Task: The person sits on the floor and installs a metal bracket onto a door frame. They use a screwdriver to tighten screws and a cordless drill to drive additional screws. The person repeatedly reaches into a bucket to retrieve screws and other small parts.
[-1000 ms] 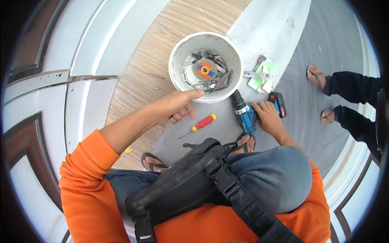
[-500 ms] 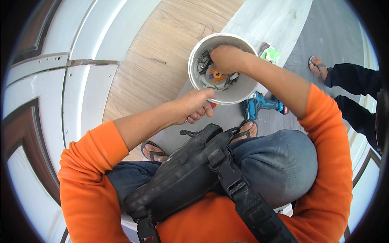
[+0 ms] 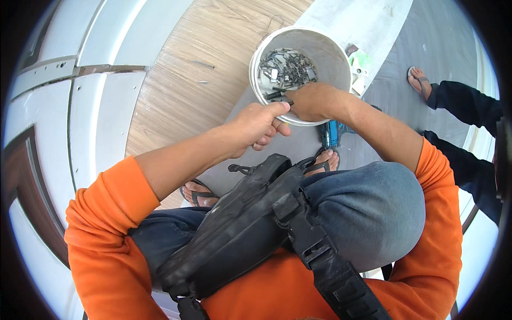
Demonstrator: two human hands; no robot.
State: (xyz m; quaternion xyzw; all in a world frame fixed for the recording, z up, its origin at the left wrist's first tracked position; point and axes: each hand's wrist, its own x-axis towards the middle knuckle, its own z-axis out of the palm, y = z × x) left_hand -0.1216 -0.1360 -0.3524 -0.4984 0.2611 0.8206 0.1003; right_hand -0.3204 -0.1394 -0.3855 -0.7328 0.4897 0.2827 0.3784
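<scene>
Right hand (image 3: 314,101) is in the bucket (image 3: 341,64), pinching a dark bit from the screws (image 3: 285,66). Left hand (image 3: 258,125) curled at the rim, contents unclear. Drill (image 3: 332,133) lies untouched.

I can make out just one thing that looks like packaging: a small light-green and white packet (image 3: 361,65) lying on the pale floor sheet (image 3: 362,24), just beside the right rim of the round white plastic bucket (image 3: 336,50). Its shape is partly hidden. I see no labels, signs or screens.
</scene>
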